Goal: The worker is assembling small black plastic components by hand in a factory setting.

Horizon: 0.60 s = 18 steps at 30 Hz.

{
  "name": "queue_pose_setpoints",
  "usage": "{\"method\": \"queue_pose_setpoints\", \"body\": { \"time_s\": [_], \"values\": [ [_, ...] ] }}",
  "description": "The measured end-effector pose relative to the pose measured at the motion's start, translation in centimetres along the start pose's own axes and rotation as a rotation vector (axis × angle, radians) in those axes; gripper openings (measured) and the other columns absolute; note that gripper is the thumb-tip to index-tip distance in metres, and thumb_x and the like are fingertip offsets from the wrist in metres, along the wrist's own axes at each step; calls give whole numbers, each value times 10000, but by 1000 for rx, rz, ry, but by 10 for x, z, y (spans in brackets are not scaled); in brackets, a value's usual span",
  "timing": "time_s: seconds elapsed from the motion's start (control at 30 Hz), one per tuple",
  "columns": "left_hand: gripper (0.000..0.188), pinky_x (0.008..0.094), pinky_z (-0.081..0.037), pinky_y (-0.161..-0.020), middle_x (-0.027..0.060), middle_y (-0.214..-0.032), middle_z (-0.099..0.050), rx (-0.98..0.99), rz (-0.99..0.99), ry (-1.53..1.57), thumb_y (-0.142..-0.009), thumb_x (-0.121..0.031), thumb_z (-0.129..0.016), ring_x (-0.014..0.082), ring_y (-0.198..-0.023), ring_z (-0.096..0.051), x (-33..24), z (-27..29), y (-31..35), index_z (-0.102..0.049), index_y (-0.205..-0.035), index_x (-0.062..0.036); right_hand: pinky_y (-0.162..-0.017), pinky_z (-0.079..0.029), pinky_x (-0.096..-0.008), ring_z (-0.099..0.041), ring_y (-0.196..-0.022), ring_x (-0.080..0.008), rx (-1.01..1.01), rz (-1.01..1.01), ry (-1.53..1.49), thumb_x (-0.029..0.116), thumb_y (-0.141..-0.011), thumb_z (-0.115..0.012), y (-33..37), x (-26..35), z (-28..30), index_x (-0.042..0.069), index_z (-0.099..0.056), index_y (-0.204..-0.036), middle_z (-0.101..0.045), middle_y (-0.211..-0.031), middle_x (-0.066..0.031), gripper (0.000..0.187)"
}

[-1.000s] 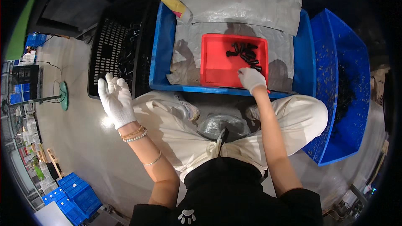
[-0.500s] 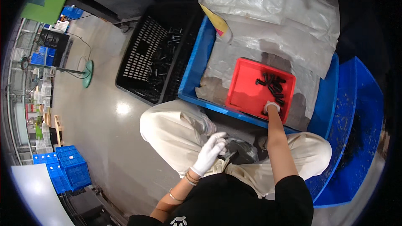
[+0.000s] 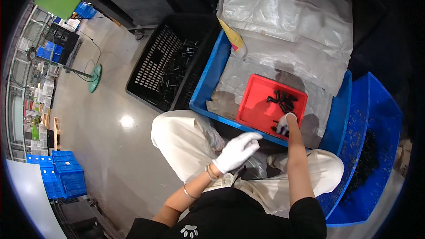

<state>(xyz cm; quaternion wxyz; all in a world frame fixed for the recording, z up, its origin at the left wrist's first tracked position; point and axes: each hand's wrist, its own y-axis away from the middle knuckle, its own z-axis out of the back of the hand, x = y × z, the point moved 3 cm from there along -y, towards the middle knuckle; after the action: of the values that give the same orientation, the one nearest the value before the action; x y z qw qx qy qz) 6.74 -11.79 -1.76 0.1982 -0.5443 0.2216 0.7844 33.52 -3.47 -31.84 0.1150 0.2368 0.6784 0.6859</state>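
My right hand (image 3: 284, 124), in a white glove with dark-smudged fingertips, reaches down into a shallow red tray (image 3: 253, 102). Its fingers are curled over a few small black tube-like parts (image 3: 275, 128) at the tray's near edge, and the hand partly hides them. Just beyond lies a loose pile of similar black parts (image 3: 283, 101). My left hand (image 3: 239, 150), also white-gloved, hangs over my lap in front of the tray. Its fingers stretch to the right, with nothing visible in them.
The red tray sits on grey sheeting (image 3: 230, 68) inside a large blue bin (image 3: 206, 84). Left of it stands a black perforated crate (image 3: 150, 57) holding many black parts. Another blue container (image 3: 383, 150) with dark pieces is at the right. A green-based fan (image 3: 95, 78) stands farther left.
My left hand has moved up and right, nearer the tray. My right hand has shifted slightly toward me along the tray, and some black parts now lie at the near edge, apart from the pile.
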Motion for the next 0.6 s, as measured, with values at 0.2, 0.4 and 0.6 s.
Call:
{"method": "queue_pose_setpoints", "body": {
  "time_s": [0.2,0.4,0.6],
  "values": [
    [447,346,-399,-914,160,-1149,-539,-490,159,337,-863,-281,-556,261,-1049,-528,62,11,-38,-461,-1197,-1,-347,-199,-210,-321,-380,-34,-168,844,-398,200,-702,-647,208,121,-28,122,-543,-761,-477,-550,45,143],
    [344,342,-433,-832,184,-1082,-556,-644,-31,235,-837,-168,-538,272,-942,-568,16,10,-51,-492,-1135,-3,-555,-424,-218,-506,-651,-61,-565,1230,-755,166,-757,-654,268,159,-106,43,-568,-958,-567,-799,-7,251],
    [157,284,-505,-484,69,-706,-568,-697,217,1373,-881,-236,-504,182,-595,-589,41,14,-35,-473,-861,-84,-295,-210,-194,-297,-308,-44,-490,1247,-1345,208,-896,-484,275,149,-152,6,-483,-1139,-512,-517,-55,316]
  ]
}}
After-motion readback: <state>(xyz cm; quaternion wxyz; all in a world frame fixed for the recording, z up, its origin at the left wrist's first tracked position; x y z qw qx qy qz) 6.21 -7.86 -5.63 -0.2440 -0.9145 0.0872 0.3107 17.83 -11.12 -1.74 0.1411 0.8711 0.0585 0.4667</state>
